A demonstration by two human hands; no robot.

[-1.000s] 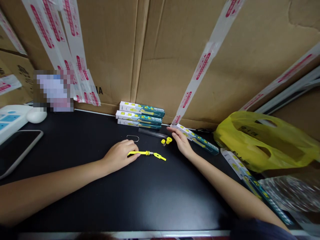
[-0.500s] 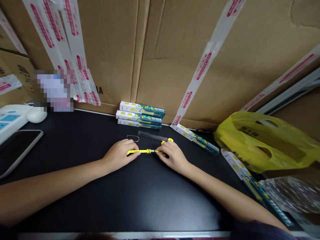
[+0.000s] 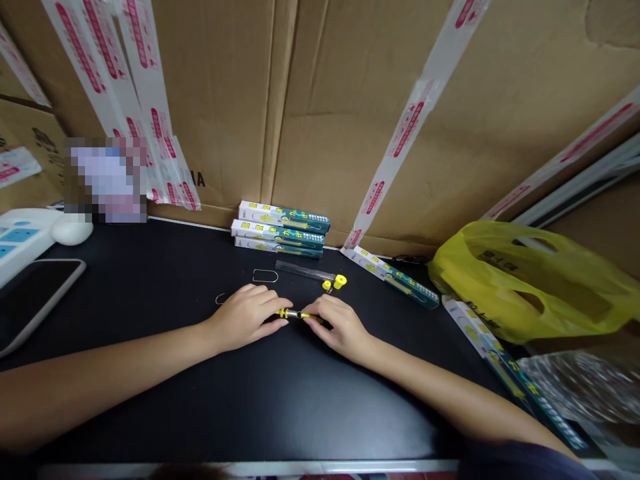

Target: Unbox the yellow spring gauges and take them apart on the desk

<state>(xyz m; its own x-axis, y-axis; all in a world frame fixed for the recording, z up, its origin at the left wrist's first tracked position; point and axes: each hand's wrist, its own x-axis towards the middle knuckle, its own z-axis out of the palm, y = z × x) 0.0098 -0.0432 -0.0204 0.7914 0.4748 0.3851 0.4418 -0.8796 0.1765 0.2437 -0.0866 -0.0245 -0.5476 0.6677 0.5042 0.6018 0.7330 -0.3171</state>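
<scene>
My left hand [image 3: 250,315] is closed in a pinch round a slim yellow rod [image 3: 283,313], apparently the inner part of a spring scale. A short silvery section [image 3: 293,314] shows between my hands. My right hand [image 3: 341,321] pinches a thin yellow-and-dark piece [image 3: 306,316] at the other end; the fingers hide most of it. Beyond my hands lie a clear tube [image 3: 305,271], a yellow cap [image 3: 340,281] and a smaller yellow piece [image 3: 327,285]. A bent wire loop [image 3: 265,275] rests behind my left hand, with a thin wire hook [image 3: 219,299] to its left.
Several printed boxes [image 3: 280,230] are stacked against the cardboard wall [image 3: 350,120]. One box [image 3: 393,277] lies right of them, another [image 3: 510,373] farther right beside a yellow plastic bag [image 3: 530,280]. A phone [image 3: 35,300] and power strip [image 3: 20,233] occupy the left side.
Both hands have moved slightly nearer to me and closer together, my left hand sliding along the rod. The yellow cap, the smaller piece and the wire hook now show uncovered.
</scene>
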